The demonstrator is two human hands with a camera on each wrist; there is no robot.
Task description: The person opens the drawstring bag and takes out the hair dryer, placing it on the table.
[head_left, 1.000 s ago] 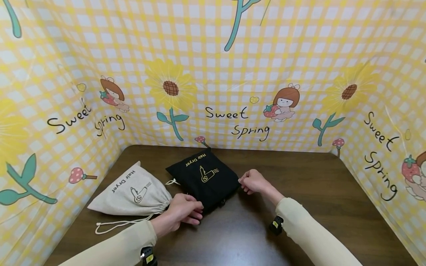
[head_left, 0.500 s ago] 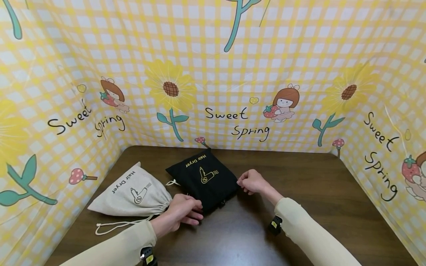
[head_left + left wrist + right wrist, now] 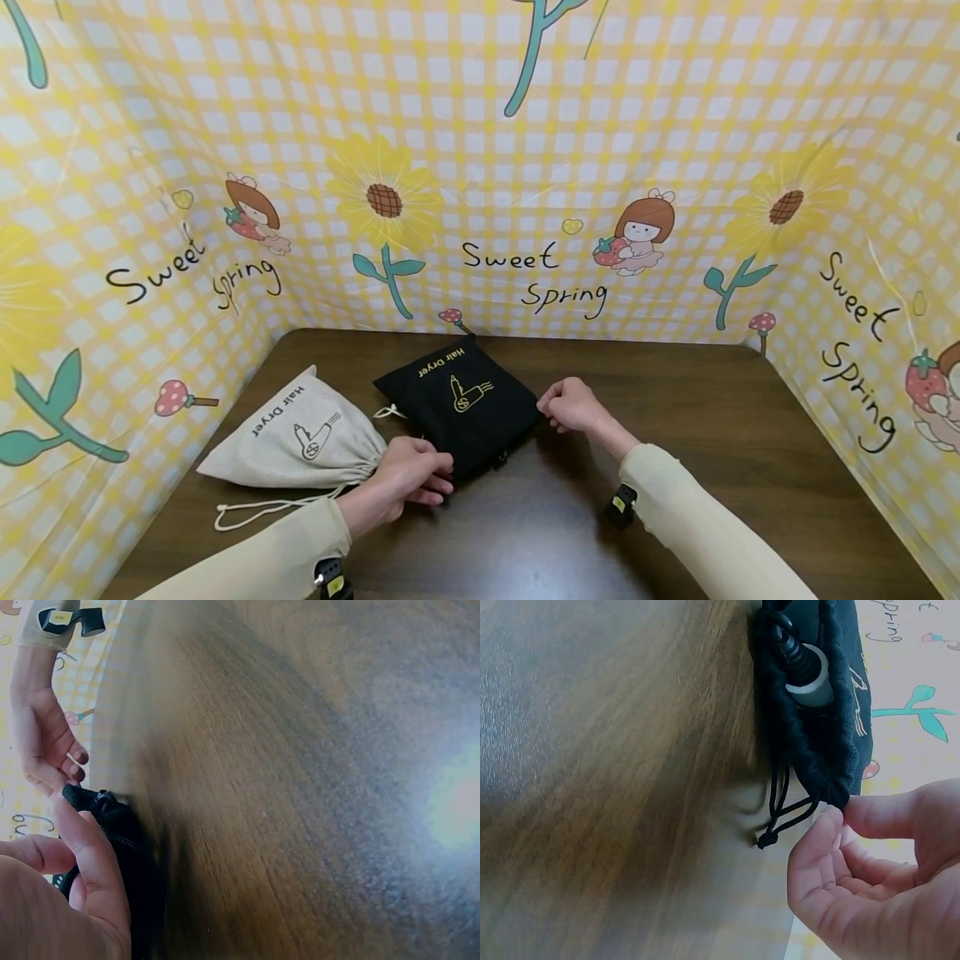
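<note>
A black drawstring bag (image 3: 480, 412) printed "Hair Dryer" lies on the table, its mouth toward me. My right hand (image 3: 573, 406) pinches the right corner of the mouth between thumb and index finger. At the left corner my left hand (image 3: 408, 475) holds the edge, with black cloth showing between thumb and fingers in the left wrist view. The right wrist view looks into the parted mouth, where a white round end (image 3: 815, 691) with a black ribbed cord sleeve (image 3: 800, 661) shows; the rest is hidden. A knotted black drawstring (image 3: 769, 838) hangs by the right corner.
A beige drawstring bag (image 3: 296, 433), also printed "Hair Dryer", lies to the left, its white cord (image 3: 255, 507) trailing on the brown table (image 3: 675, 517). Yellow checked cloth (image 3: 517, 167) stands around the back and sides. A small white cord end (image 3: 388, 411) lies between the bags.
Over the last half second my hands have drawn very slightly apart, the right corner of the black bag shifting a little right. Otherwise the bags stay put.
</note>
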